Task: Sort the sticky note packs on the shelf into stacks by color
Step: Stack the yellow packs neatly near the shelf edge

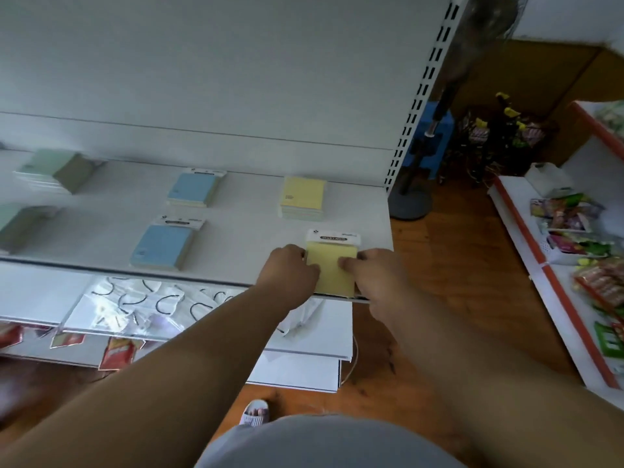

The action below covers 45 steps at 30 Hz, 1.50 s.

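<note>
A yellow sticky note pack (332, 265) with a white header card lies at the front right edge of the white shelf (243, 238). My left hand (287, 268) grips its left side and my right hand (371, 271) grips its right side, thumbs on top. Behind it stands a yellow stack (303, 197). Two blue stacks sit mid-shelf, one at the back (194, 189) and one at the front (162, 246). Two green stacks lie at the left, one at the back (55, 170) and one at the front (17, 226), both blurred.
Below the shelf, a lower shelf holds clear bags with black hair bands (141, 305) and red packets (116, 352). A slotted upright (418, 106) bounds the shelf on the right. A fan stand (410, 201) and a snack rack (574, 238) stand on the wooden floor.
</note>
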Tool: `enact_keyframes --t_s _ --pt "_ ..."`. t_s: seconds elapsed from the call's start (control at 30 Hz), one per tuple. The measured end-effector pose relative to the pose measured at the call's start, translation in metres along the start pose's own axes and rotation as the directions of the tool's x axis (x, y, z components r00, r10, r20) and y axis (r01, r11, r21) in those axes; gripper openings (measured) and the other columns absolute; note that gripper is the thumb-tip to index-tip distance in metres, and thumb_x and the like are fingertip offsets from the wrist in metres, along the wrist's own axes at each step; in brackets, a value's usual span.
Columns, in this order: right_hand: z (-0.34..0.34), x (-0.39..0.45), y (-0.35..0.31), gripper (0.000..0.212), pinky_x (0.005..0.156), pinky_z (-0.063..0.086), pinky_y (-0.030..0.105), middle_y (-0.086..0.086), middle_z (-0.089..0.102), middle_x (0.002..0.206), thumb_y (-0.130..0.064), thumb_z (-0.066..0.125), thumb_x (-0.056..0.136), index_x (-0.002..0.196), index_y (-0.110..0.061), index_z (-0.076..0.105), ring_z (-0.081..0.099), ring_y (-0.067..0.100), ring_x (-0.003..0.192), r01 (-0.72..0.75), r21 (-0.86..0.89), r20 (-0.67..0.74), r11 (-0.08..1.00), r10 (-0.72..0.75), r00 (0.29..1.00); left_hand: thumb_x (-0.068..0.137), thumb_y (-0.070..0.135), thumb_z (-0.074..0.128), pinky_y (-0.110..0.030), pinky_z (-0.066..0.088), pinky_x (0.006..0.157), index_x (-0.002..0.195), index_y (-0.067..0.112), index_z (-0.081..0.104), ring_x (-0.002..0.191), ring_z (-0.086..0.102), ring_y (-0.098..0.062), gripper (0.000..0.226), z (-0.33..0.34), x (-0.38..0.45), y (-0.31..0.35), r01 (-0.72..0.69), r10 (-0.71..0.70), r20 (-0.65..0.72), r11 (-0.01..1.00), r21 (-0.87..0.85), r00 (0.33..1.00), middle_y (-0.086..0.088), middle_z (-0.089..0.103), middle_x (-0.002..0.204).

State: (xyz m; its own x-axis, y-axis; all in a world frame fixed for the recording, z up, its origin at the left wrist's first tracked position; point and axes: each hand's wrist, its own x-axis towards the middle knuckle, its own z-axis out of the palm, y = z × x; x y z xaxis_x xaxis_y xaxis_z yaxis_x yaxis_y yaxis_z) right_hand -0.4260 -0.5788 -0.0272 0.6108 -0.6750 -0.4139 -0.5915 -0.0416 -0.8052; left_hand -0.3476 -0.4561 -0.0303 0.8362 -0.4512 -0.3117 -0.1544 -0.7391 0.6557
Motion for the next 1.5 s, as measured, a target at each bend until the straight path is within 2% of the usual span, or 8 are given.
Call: enact_keyframes --t_s 0.1,0.27,0.57,0.73,0.87,1.03,1.17,1.5 --pt "0.015 -0.006 -0.002 0.03 0.078 0.055 0.038 0.003 0.064 0.102 -0.031 0.067 0.088 0.111 -0.014 0.06 0.062 0.022 0.091 0.097 0.008 0.044 0.995 -0.098 0.994 0.084 0.018 0.057 -0.022 0.036 0.052 0.1 0.013 0.061 0.07 0.056 -0.015 0.017 -0.01 -0.005 -0.016 -0.023 0.017 -0.076 0.996 -0.084 0.997 -0.008 0.06 0.102" --pt "0.036 -0.016 -0.008 0.028 0.077 0.046 0.02 -0.005 0.06 0.109 -0.027 0.064 0.091 0.115 -0.023 0.05 0.059 0.011 0.096 0.442 -0.125 -0.026 0.889 -0.448 0.894 0.086 0.013 0.062 -0.028 0.045 0.076 0.098 0.017 0.052 0.085 0.056 -0.016 0.015 -0.028 -0.002 -0.039 -0.249 0.217 -0.275 0.965 -0.085 0.936 0.002 0.05 0.1" --pt "0.065 -0.03 0.013 0.033 0.084 0.045 0.018 -0.003 0.065 0.118 -0.028 0.063 0.092 0.122 -0.019 0.054 0.061 0.012 0.102 0.394 -0.26 -0.164 0.882 -0.442 0.882 0.087 0.016 0.059 -0.04 0.046 0.078 0.093 0.005 0.055 0.09 0.054 -0.031 0.013 -0.038 0.012 -0.067 -0.436 0.465 -0.109 0.875 0.211 0.879 -0.012 0.056 0.096" --pt "0.062 -0.028 0.0 0.03 0.073 0.045 0.024 -0.003 0.066 0.097 -0.035 0.059 0.093 0.113 -0.014 0.066 0.058 0.012 0.083 0.356 -0.348 -0.239 0.867 -0.449 0.861 0.091 0.019 0.052 -0.036 0.044 0.076 0.104 0.008 0.056 0.092 0.056 -0.032 0.018 -0.046 0.012 -0.054 -0.388 0.41 -0.07 0.896 0.215 0.909 -0.013 0.06 0.099" --pt "0.06 -0.013 -0.01 0.039 0.05 0.028 0.028 0.003 0.052 0.064 -0.041 0.053 0.094 0.075 -0.008 0.06 0.051 0.022 0.064 0.218 -0.543 -0.088 0.811 -0.314 0.945 0.092 0.024 0.044 -0.031 0.043 0.073 0.097 0.01 0.057 0.092 0.058 -0.032 0.02 -0.05 0.015 -0.046 -0.215 0.212 0.045 0.922 0.323 0.976 -0.013 0.059 0.102" --pt "0.058 -0.001 -0.017 0.048 0.048 0.028 0.03 0.004 0.046 0.057 -0.044 0.047 0.096 0.065 -0.009 0.055 0.046 0.018 0.055 0.157 -0.625 -0.034 0.765 -0.227 0.973 0.091 0.026 0.042 -0.03 0.04 0.071 0.083 0.011 0.058 0.085 0.055 -0.028 0.024 -0.059 0.022 -0.047 -0.18 0.148 0.13 0.941 0.288 0.98 -0.014 0.063 0.099" --pt "0.041 -0.01 0.003 0.052 0.059 0.038 0.032 0.004 0.056 0.073 -0.054 0.04 0.095 0.081 -0.01 0.062 0.053 0.019 0.071 0.355 -0.602 0.047 0.715 -0.412 0.91 0.087 0.027 0.05 -0.03 0.045 0.087 0.122 0.013 0.059 0.107 0.057 -0.027 0.039 -0.07 0.01 -0.067 -0.22 0.197 0.109 0.937 0.272 0.974 -0.007 0.06 0.12" --pt "0.038 -0.009 0.011 0.038 0.063 0.035 0.025 -0.003 0.045 0.084 -0.054 0.053 0.09 0.089 -0.016 0.055 0.045 0.012 0.071 0.517 -0.752 0.256 0.409 -0.541 0.801 0.089 0.045 0.057 -0.035 0.046 0.075 0.105 0.014 0.056 0.091 0.057 -0.026 0.035 -0.055 0.014 -0.069 -0.452 0.461 0.142 0.681 0.576 0.876 -0.007 0.055 0.103"
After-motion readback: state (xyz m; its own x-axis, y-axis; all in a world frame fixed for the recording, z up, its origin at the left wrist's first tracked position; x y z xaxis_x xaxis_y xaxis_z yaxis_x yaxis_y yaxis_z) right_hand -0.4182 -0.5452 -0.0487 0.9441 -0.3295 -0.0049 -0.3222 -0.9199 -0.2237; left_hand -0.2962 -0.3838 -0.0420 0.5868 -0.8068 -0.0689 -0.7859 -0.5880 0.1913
